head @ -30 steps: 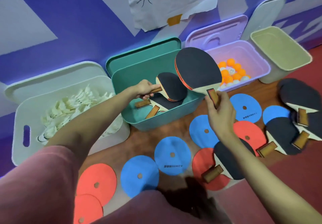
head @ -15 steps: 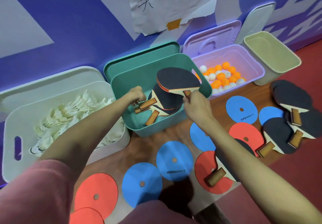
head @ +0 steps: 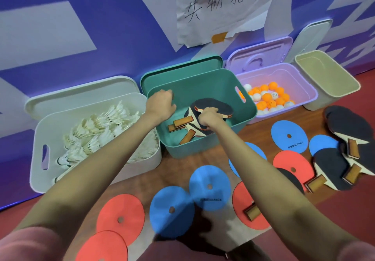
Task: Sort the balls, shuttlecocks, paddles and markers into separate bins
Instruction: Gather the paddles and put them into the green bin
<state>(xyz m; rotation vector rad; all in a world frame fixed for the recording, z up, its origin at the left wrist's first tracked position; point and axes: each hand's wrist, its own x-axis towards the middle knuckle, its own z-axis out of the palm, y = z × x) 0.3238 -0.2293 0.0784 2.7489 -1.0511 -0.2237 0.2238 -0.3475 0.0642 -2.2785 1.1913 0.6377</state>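
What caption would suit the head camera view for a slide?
Right hand lowers a black-rubber wooden-handled paddle into the teal plastic bin; left hand is at its rim.

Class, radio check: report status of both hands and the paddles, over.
Right hand shut on paddle, low inside green bin. Left hand empty at bin's rim. Four paddles left on floor. Nothing blocking.
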